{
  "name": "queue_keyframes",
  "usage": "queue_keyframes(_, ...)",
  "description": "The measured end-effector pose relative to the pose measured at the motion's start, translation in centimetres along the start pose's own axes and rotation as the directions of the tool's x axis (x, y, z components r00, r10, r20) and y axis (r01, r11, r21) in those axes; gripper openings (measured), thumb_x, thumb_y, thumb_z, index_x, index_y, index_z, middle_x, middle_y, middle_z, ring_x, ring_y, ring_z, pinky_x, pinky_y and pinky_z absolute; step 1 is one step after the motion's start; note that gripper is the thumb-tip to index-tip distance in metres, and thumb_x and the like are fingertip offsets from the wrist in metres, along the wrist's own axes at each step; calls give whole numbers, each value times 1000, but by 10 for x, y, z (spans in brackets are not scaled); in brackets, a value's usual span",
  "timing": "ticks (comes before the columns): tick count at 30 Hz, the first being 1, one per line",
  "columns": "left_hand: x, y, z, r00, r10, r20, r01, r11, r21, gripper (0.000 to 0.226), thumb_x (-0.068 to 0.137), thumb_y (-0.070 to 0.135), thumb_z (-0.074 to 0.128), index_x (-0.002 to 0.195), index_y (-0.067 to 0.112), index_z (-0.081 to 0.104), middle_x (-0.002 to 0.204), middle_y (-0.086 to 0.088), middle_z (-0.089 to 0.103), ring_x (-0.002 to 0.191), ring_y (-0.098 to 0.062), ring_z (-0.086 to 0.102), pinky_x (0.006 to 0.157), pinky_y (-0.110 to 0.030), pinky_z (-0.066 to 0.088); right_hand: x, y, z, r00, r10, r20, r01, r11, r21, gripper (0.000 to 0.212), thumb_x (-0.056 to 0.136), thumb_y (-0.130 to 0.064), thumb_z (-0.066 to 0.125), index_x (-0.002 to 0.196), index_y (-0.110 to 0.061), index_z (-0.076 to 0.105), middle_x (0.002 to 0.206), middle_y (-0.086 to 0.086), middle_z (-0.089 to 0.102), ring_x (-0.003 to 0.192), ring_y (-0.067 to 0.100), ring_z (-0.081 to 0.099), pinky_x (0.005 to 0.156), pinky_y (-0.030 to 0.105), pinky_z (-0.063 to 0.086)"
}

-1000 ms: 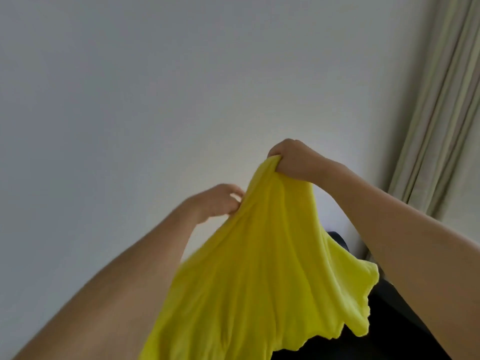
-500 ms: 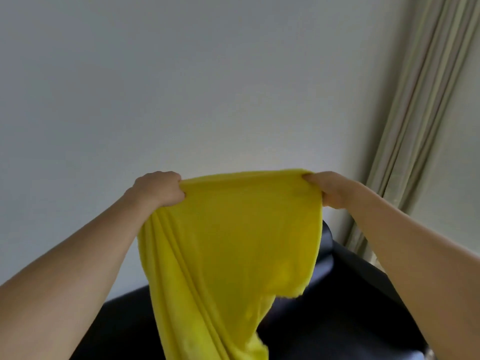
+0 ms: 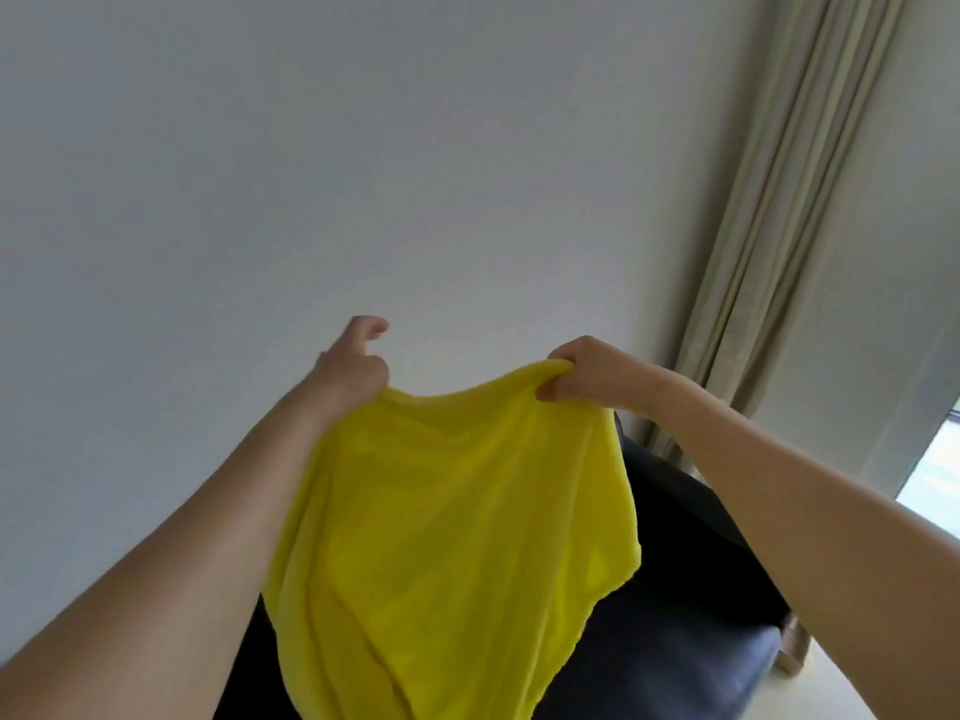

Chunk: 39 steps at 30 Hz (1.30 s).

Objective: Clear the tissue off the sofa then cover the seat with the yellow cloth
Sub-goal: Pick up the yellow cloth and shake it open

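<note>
Yellow cloth (image 3: 452,537) hangs in the air nearest the camera, held up by its top edge between two raised bare forearms and draping down in loose folds in front of the seat. Left hand (image 3: 353,368) grips the left part of that edge with most fingers curled into the fabric, while one finger sticks up free of it. Right hand (image 3: 587,374) pinches the right part of the edge, thumb and fingers closed on a bunched fold. Both hands stand apart, and the edge sags slightly between them. Dark sofa (image 3: 691,589) lies below and behind the cloth; only part of its cushion and arm shows, and no tissue is visible on that part, though the cloth hides much of the seat, so clearance cannot be confirmed. Beyond the sofa stands a plain pale wall (image 3: 363,174), with a beige curtain (image 3: 769,252) hanging at the right. Assessment: the cloth is in hand and being opened out, not yet touching the seat. Remaining work appears to be spreading it wider, lowering it over the cushion and smoothing it flat.
</note>
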<state>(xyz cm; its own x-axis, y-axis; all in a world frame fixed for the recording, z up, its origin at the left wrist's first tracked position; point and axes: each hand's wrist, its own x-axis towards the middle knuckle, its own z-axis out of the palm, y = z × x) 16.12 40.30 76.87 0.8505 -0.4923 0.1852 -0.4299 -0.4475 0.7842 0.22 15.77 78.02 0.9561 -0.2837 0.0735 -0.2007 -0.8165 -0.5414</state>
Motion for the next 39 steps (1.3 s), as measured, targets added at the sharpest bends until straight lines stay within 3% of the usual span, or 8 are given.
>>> queue_keyframes(2,-11,17,56,916,74,393,-71,997,-21,52,81,0,53,129,21,55,130,5,57,113,-16,54,85,-28,49,0,-3,6,998,-59,11,60,997,-43,22,83,-27,71,85,-5,66,83,10,63,73,17,56,73,37,52)
queue_keyframes(5,-14,5,125,840,6,542,-34,999,42,11,83,14,52,84,8,62,84,-10,62,77,-22,57,72,-36,48,-4,21,5,994,-55,92,66,991,-116,21,79,-31,73,76,-15,59,77,-1,58,70,13,52,66,32,45)
queue_keyframes(12,-16,23,172,978,-75,-196,54,993,-109,26,95,11,33,75,8,49,66,-5,46,57,-18,40,53,-30,30,-26,167,-5,952,257,167,-190,923,-335,24,86,-33,67,105,-18,62,100,-1,63,92,19,59,82,31,49)
queue_keyframes(15,-10,40,197,972,-129,-198,111,989,-97,23,94,19,35,74,11,42,67,-3,42,59,-19,37,55,-31,29,-35,220,-10,913,407,27,-407,904,131,17,88,-22,66,98,-9,64,92,7,60,82,20,59,69,30,52)
queue_keyframes(18,-9,51,232,952,-217,-216,205,976,-75,26,95,24,37,70,16,37,66,-1,39,56,-18,35,52,-31,26,-40,257,-10,842,527,115,-378,425,823,24,92,-6,59,115,-4,60,100,10,61,82,20,61,69,31,57)
queue_keyframes(22,-3,60,275,876,-401,-269,288,881,-374,21,96,18,39,76,11,40,72,-3,40,58,-16,34,51,-29,27,-43,288,-20,836,484,259,-382,175,907,35,90,-16,64,123,-4,57,110,15,65,90,27,65,73,40,58)
queue_keyframes(29,-10,53,312,956,-168,-242,241,917,318,17,88,7,40,95,18,51,83,0,55,84,-26,49,75,-37,38,-37,324,-95,835,461,301,-495,388,778,46,84,-25,73,122,-8,55,115,15,64,98,32,67,77,45,57)
queue_keyframes(39,-14,45,419,894,-408,187,424,904,-57,27,90,-1,37,68,14,36,69,-6,38,61,-18,32,57,-30,27,-66,406,-31,759,630,166,-584,544,603,32,99,-32,50,125,-13,52,112,8,59,103,29,57,91,41,47)
